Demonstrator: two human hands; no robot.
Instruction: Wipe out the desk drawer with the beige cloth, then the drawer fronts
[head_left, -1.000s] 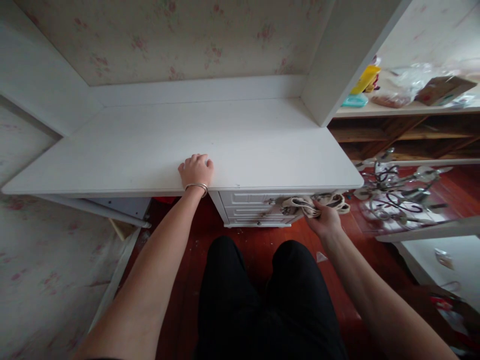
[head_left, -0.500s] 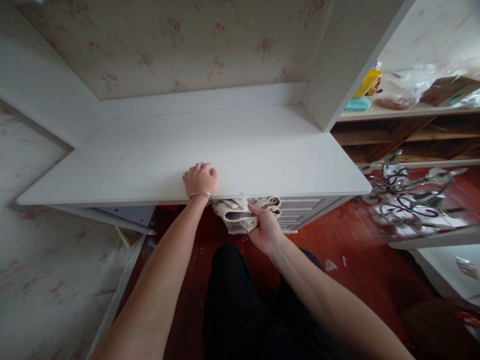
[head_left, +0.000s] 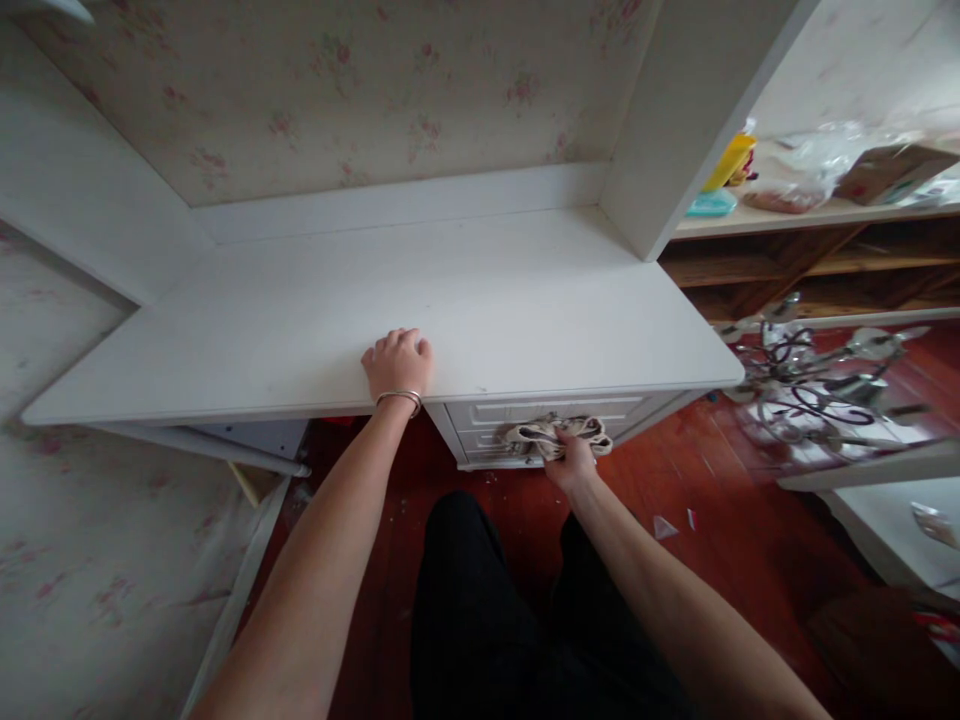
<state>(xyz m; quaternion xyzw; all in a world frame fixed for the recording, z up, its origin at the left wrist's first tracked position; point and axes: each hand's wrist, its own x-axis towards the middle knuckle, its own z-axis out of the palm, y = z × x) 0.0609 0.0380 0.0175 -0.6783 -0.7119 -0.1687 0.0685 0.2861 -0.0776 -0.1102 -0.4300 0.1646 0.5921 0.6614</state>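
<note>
My left hand [head_left: 397,362], a bangle at its wrist, leans on the top of a white desk [head_left: 480,290] near the front edge. Its fingers are curled in against the surface, and no object shows in them. My right hand [head_left: 574,463] is closed around a crumpled, off-white cloth [head_left: 536,435] with dark patches. The cloth lies against the white drawer fronts [head_left: 487,412] below the desktop, hiding part of them. The fingers behind the cloth are mostly out of sight.
Right of the desk, a chandelier [head_left: 832,390] rests on the reddish wood floor [head_left: 637,480]. Behind it, a low shelf unit [head_left: 795,222] carries plastic bags and a cardboard box [head_left: 892,172]. Upright panels [head_left: 712,120] rise from the desk. My dark-trousered legs are below.
My right hand has moved right and slightly lower with the cloth, from the desk's front edge onto the drawer fronts. My left hand stays almost where it was.
</note>
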